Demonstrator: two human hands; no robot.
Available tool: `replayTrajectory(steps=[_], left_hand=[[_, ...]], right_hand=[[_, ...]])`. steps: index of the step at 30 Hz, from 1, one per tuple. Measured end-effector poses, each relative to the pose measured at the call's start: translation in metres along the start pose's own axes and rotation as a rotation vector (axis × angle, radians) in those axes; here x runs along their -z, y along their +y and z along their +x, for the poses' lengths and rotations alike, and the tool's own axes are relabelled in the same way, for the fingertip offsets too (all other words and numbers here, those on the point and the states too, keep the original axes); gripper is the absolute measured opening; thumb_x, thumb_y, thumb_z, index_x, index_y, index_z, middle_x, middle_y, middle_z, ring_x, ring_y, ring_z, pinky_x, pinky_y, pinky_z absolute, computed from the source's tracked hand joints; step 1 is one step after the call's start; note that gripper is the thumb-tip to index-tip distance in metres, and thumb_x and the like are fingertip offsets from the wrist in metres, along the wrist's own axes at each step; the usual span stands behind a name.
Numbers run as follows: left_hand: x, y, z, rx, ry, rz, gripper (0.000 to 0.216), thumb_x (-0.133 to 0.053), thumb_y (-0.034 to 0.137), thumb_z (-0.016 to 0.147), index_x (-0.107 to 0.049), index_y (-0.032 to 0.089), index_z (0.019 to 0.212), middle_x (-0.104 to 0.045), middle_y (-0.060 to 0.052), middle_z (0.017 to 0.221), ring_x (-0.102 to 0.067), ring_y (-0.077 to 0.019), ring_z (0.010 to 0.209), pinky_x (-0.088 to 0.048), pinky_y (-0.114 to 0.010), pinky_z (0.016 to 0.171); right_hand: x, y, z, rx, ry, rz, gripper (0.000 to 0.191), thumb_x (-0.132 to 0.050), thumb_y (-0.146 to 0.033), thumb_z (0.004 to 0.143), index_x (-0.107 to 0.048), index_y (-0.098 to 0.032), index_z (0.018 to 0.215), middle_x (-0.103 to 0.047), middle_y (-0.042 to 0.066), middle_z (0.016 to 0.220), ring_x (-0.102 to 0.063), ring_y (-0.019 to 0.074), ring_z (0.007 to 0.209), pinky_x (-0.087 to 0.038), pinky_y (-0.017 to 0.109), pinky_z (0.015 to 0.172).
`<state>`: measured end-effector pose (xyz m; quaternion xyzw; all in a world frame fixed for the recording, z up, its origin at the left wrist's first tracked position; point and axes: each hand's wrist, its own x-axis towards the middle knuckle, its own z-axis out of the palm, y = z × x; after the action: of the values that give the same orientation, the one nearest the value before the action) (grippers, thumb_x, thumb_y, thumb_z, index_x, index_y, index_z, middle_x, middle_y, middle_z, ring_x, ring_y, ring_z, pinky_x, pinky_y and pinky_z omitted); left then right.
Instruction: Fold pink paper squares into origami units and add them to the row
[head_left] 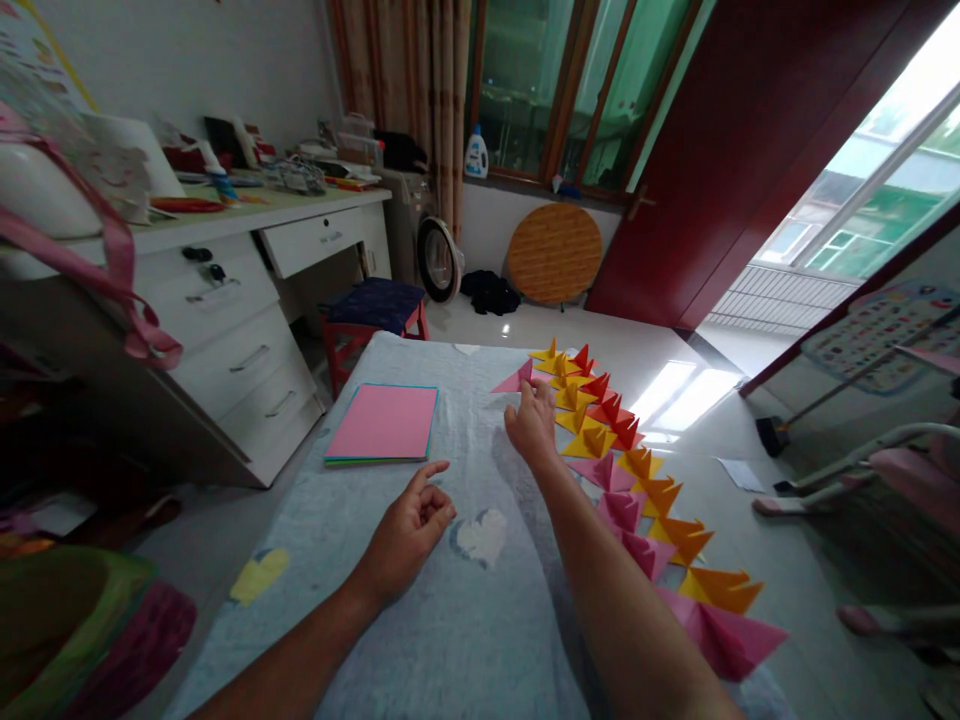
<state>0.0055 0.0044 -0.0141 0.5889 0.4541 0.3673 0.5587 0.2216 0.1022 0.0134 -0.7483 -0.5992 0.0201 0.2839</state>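
Note:
My right hand (pixel 534 420) reaches to the far part of the cloth-covered table, its fingers closed at a pink paper crane (pixel 514 379); the fingertips partly hide the contact. Beside it, rows of folded paper cranes run along the table's right edge: yellow cranes (pixel 589 440), red cranes (pixel 626 431), orange cranes (pixel 681 540) and pink cranes (pixel 620 509). My left hand (pixel 414 520) hovers over the middle of the cloth, index finger stretched out, the others loosely curled, holding nothing. Beyond it lies a stack of square coloured paper (pixel 386 422), a pink sheet on top.
The table wears a pale blue cloth (pixel 465 620) with heart shapes. To the left stand a white desk (pixel 247 320) and a stool (pixel 375 305). A washing machine (pixel 409 215) and a round wooden board (pixel 555 253) are at the back. A pink chair (pixel 911 480) stands right.

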Motion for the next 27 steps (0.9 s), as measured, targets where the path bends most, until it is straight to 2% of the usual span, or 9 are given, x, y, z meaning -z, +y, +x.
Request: replayTrajectory(steps=[2, 6, 13, 19, 27], left_hand=[[0.000, -0.001, 0.000, 0.004, -0.003, 0.013, 0.058, -0.063, 0.035, 0.085, -0.045, 0.018, 0.138, -0.057, 0.004, 0.076, -0.050, -0.0131, 0.066, -0.038, -0.025, 0.064], [0.001, -0.005, 0.001, 0.004, -0.009, 0.024, 0.054, -0.062, 0.036, 0.086, -0.049, 0.019, 0.135, -0.057, 0.003, 0.076, -0.050, -0.0133, 0.067, -0.040, -0.025, 0.065], [0.000, -0.006, 0.000, 0.024, -0.033, 0.111, 0.050, -0.057, 0.038, 0.089, -0.050, 0.017, 0.134, -0.058, 0.001, 0.083, -0.051, -0.0139, 0.070, -0.042, -0.026, 0.068], [0.000, -0.005, -0.002, 0.046, -0.057, 0.162, 0.049, -0.054, 0.039, 0.092, -0.048, 0.017, 0.135, -0.059, 0.000, 0.085, -0.052, -0.0146, 0.072, -0.043, -0.026, 0.070], [0.000, -0.001, -0.004, 0.071, -0.065, 0.195, 0.047, -0.054, 0.041, 0.092, -0.054, 0.014, 0.130, -0.061, -0.002, 0.088, -0.054, -0.0151, 0.072, -0.044, -0.027, 0.068]], right_hand=[[-0.011, 0.005, 0.008, -0.073, -0.060, -0.048, 0.046, -0.057, -0.022, 0.086, -0.059, -0.015, 0.132, -0.048, 0.020, 0.140, -0.049, 0.0347, 0.123, -0.042, 0.048, 0.099], [-0.028, 0.014, 0.008, -0.114, -0.083, -0.064, 0.039, -0.058, -0.031, 0.089, -0.063, -0.018, 0.126, -0.052, 0.019, 0.139, -0.051, 0.0356, 0.121, -0.041, 0.049, 0.096], [-0.039, 0.009, 0.017, -0.176, -0.065, -0.108, 0.045, -0.052, -0.034, 0.092, -0.058, -0.019, 0.134, -0.052, 0.015, 0.143, -0.049, 0.0354, 0.123, -0.039, 0.048, 0.099], [-0.032, -0.003, 0.064, -0.184, -0.030, -0.121, 0.056, -0.046, -0.039, 0.094, -0.045, -0.019, 0.147, -0.041, 0.015, 0.153, -0.043, 0.0351, 0.131, -0.038, 0.048, 0.103], [-0.044, 0.004, 0.120, -0.208, -0.077, -0.126, 0.055, -0.045, -0.041, 0.095, -0.046, -0.017, 0.144, -0.041, 0.017, 0.150, -0.045, 0.0367, 0.128, -0.039, 0.051, 0.103]])
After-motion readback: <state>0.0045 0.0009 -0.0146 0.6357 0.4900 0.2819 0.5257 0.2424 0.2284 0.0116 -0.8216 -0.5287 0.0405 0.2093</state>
